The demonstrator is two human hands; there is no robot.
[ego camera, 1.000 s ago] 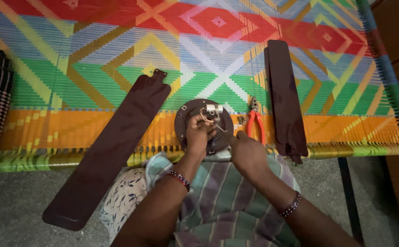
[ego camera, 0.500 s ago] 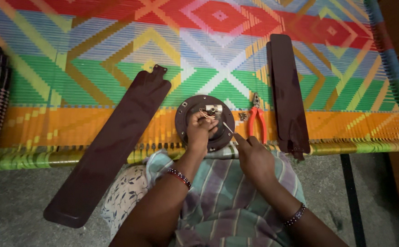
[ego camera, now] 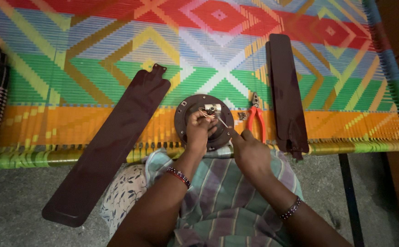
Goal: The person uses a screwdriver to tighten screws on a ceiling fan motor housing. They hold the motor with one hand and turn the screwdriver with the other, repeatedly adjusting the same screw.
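While both hands close on a thin tool (ego camera: 222, 121), the left hand (ego camera: 199, 132) hides part of the round fan motor (ego camera: 186, 114).

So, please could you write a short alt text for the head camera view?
A person's left hand rests on a round dark fan motor at the edge of a colourful woven cot, while the right hand holds a thin tool to it. Two brown fan blades and red pliers lie alongside.

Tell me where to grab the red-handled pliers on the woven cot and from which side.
Grip the pliers by the two red handles, coming from the near edge of the cot. The handles point toward the person, while the metal nose points away. The right hand is nearest; the fan blade crowds the far side.
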